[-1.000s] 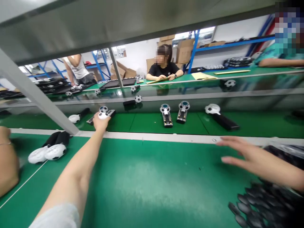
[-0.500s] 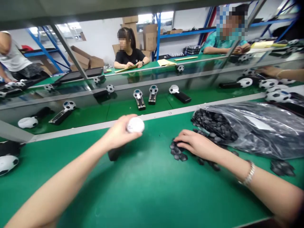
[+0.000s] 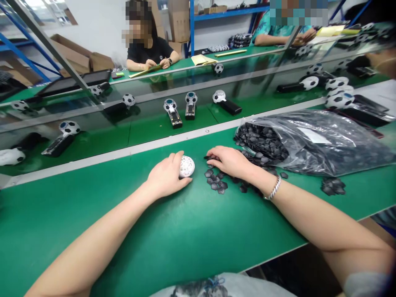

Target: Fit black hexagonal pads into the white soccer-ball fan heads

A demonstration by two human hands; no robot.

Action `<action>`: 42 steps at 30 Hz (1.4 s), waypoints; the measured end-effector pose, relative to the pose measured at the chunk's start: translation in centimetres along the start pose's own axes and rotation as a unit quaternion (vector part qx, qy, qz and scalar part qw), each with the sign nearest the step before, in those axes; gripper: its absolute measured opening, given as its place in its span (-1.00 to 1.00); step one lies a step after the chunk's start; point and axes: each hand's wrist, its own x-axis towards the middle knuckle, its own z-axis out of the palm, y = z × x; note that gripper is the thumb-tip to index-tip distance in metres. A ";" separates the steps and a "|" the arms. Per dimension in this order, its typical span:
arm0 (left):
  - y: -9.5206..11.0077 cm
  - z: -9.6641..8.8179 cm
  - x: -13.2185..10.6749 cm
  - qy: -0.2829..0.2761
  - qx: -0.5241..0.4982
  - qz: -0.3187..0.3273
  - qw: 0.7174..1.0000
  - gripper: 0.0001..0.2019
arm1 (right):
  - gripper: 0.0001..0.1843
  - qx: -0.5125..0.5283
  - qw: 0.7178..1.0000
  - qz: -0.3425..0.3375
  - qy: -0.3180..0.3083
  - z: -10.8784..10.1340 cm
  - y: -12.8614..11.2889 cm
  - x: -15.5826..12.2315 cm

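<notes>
My left hand (image 3: 167, 175) is wrapped round a white round shell (image 3: 187, 166) with a pattern of cut-outs on its face, low over the green tabletop. Whatever is attached behind the shell is hidden by the hand. My right hand (image 3: 230, 161) is closed at the fingertips on a small black pentagon piece (image 3: 208, 157), above the left edge of a loose pile. More flat black pentagon pieces (image 3: 216, 180) are scattered just below its fingers, and others lie partly under the wrist.
An open clear plastic bag (image 3: 321, 144) full of black pieces lies to the right. Beyond the metal rail (image 3: 148, 147), football-headed devices (image 3: 173, 113) lie on a green belt. Two people sit across the line. A co-worker's arm (image 3: 383, 62) reaches in at far right.
The view has tilted down and shifted right. My left hand has lowered the white shell and turned its patterned face towards me. My right hand has shifted to the pile's upper left, a black piece now at its fingertips.
</notes>
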 end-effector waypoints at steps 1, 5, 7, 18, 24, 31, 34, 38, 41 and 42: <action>-0.2 0.1 -0.1 -0.004 -0.006 0.007 1.000 -0.21 | -0.83 0.006 1.000 0.002 0.008 0.0 0.1 0.0; -0.6 0.2 -0.7 -0.016 -0.017 0.015 1.000 -0.14 | -0.91 0.009 1.000 -0.025 0.001 -0.7 -0.4 0.0; -0.5 0.3 -0.9 -0.011 -0.013 0.008 1.000 -0.14 | -0.91 -0.003 0.999 -0.041 -0.026 -1.1 -0.9 -0.1; -0.2 0.5 -1.4 0.031 -0.039 -0.019 0.999 -0.31 | -0.96 -0.071 0.993 -0.059 -0.077 -0.6 -1.8 0.2; -0.3 0.4 -1.6 0.032 -0.064 -0.018 0.997 -0.29 | -0.92 0.009 0.999 -0.027 -0.017 -0.8 -1.6 0.5; -0.5 0.5 -1.0 0.005 -0.031 0.001 0.999 -0.04 | -0.87 -0.023 0.996 -0.082 0.030 0.2 -1.1 0.9; -0.2 0.6 -1.1 0.008 -0.013 0.000 1.000 -0.02 | -0.83 -0.043 0.998 -0.041 0.006 1.1 -1.5 1.4; -0.4 0.7 -1.1 0.004 -0.045 0.004 0.999 -0.11 | -0.94 0.025 1.000 -0.006 -0.001 1.6 -1.4 1.9; -0.6 0.5 -1.1 -0.005 -0.091 -0.003 0.996 -0.23 | -0.96 0.114 0.993 -0.018 0.009 1.2 -1.3 1.4; -0.6 0.5 -1.1 -0.006 -0.101 -0.005 0.995 -0.25 | -0.94 0.144 0.989 -0.024 0.017 0.9 -1.4 1.2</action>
